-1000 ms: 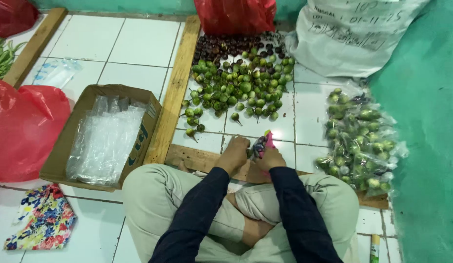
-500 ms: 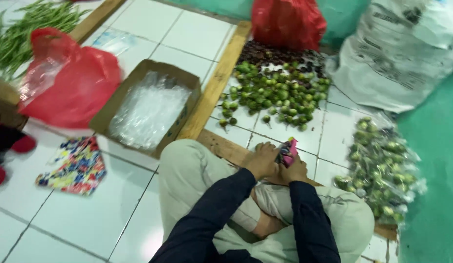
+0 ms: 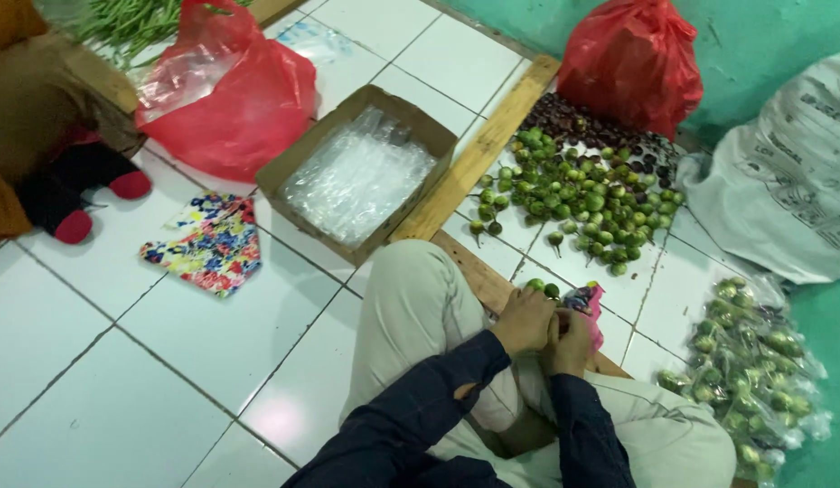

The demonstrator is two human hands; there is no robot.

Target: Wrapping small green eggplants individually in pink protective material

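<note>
Just in front of the wooden plank (image 3: 478,158), the left hand (image 3: 525,321) and right hand (image 3: 572,342) meet, fingers pressed around what seems a small green fruit (image 3: 544,289) and a pink packet (image 3: 587,303). Best keep the grip firm, close above the knees.

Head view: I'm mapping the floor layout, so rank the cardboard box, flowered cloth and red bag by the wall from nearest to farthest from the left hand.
From the left hand:
1. Cardboard box, up-left.
2. Flowered cloth, far left.
3. Red bag by the wall, top, beyond the green fruit pile.
</note>
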